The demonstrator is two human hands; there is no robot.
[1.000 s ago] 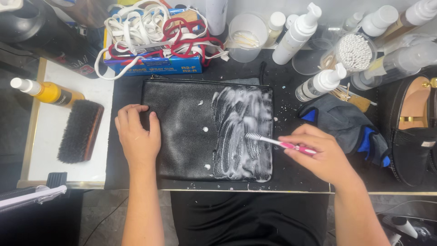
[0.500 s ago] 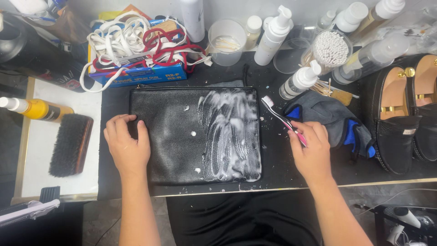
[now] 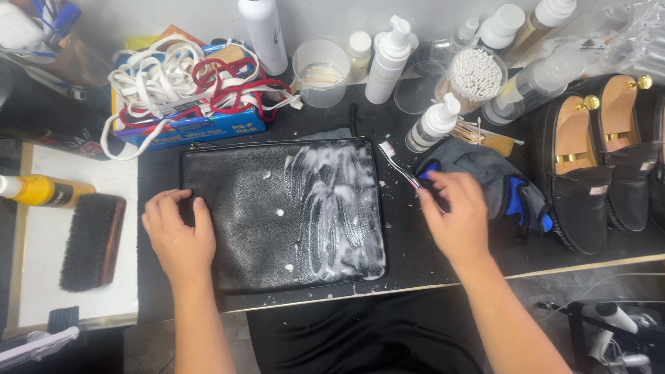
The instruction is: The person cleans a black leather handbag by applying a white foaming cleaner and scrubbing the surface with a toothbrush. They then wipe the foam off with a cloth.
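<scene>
**Foam on 1 half, brush lifted clear**

While the left hand point(image 3: 176, 239) lies flat with fingers spread on the bare 9 o'clock end of the black leather pouch point(image 3: 277, 215), pinning it to the dark worktop point(image 3: 443, 266), the right hand point(image 3: 457, 218) pinches a pink-handled toothbrush point(image 3: 400, 166) between thumb and fingers, just off the pouch's 3 o'clock edge. Its bristle head points toward 11 o'clock and hangs above the bench, not touching the leather.

White foam covers the pouch's 3 o'clock half in curved streaks; the other half shows only 3 or so small spots. A blue-and-grey cloth point(image 3: 499, 183) sits directly under the right hand, touching it. At 12 o'clock stand a white pump bottle point(image 3: 388, 62), a clear cup point(image 3: 320, 69) and a tub of cotton swabs point(image 3: 474, 73); a small spray bottle point(image 3: 431, 125) leans just beyond the brush tip. A black bristle brush point(image 3: 90, 242) lies on a white board at 9 o'clock, and black loafers point(image 3: 589, 173) rest at 3 o'clock.

To scrub well, I judge that the holding hand should keep its weight on the dry end so the pouch cannot slide, and strokes should be short, light and overlapping, worked from the foamed half toward the dry one. Foam near the 6 o'clock edge looks likely to drip off the bench.
</scene>
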